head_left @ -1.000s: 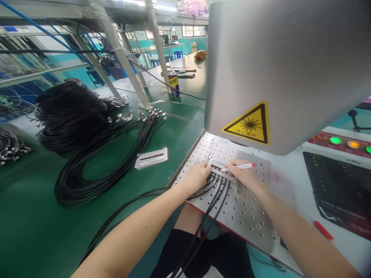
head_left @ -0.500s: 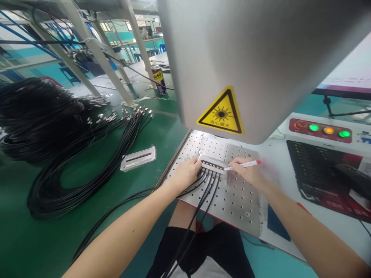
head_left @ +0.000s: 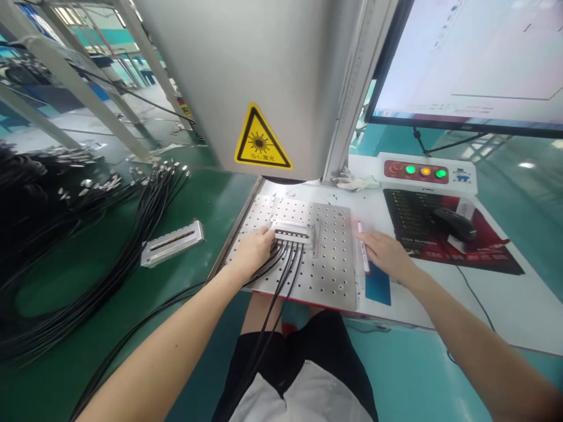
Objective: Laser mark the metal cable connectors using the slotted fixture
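Observation:
My left hand [head_left: 254,252] is closed at the left end of a slotted metal fixture [head_left: 294,227]; its fingertips pinch the fixture's edge. Several black cables [head_left: 288,266] run out of the fixture's near side, their small connector ends lined up in the slot. To the right, the fingertips of my right hand [head_left: 389,253] are on a white marker pen [head_left: 363,252] with red ends. The pen points toward and away from me, beside the perforated metal plate [head_left: 328,258] that bears the fixture.
A laser head [head_left: 264,70] with a yellow warning sign hangs over the plate. A second slotted fixture [head_left: 173,241] lies on the green table, near bundled black cables [head_left: 145,217]. On the right are a mouse [head_left: 455,224], a button panel [head_left: 417,171], gloves [head_left: 354,180] and a monitor [head_left: 466,64].
My right hand has moved the marker pen rightward, away from the fixture to the plate's right side. My left hand stays at the fixture's left end. The view has turned right.

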{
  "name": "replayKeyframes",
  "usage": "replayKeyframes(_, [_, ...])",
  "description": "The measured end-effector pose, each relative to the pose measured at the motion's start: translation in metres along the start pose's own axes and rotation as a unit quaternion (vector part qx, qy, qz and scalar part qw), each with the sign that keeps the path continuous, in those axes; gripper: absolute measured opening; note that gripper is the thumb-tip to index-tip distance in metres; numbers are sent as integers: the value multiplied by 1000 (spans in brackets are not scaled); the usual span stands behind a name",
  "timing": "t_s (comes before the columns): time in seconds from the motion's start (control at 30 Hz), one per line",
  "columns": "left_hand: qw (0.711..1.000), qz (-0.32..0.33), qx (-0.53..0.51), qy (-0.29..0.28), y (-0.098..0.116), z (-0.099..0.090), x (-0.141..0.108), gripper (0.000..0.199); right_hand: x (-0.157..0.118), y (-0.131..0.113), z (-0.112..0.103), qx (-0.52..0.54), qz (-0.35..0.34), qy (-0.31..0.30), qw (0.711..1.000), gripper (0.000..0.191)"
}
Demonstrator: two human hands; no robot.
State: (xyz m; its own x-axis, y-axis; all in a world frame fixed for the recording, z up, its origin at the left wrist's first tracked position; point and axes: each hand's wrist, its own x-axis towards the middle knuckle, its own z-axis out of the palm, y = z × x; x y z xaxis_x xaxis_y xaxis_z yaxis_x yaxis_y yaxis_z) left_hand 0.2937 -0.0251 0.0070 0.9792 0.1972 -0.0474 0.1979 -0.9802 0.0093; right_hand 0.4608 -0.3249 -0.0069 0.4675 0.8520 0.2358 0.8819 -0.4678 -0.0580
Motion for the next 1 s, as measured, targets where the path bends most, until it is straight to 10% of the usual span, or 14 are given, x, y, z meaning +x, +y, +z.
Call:
replayKeyframes(0.2, [1000, -13, -9, 3, 1, 0, -1, 23, -12, -12, -1, 13, 42, -23, 999, 40])
replayKeyframes(0.4, [1000, -16, -22, 11, 1, 2, 0, 22, -74, -3, -10, -12, 96, -98, 990, 91])
replayKeyframes(0.83, [1000, -5, -15, 23, 0, 5, -1, 22, -68, 25, 5, -11, 120, -72, 990, 81])
replayKeyframes(1.0, [1000, -4, -8, 13, 1, 2, 1, 22, -44, 9, -5, 67, 92, 13, 993, 48])
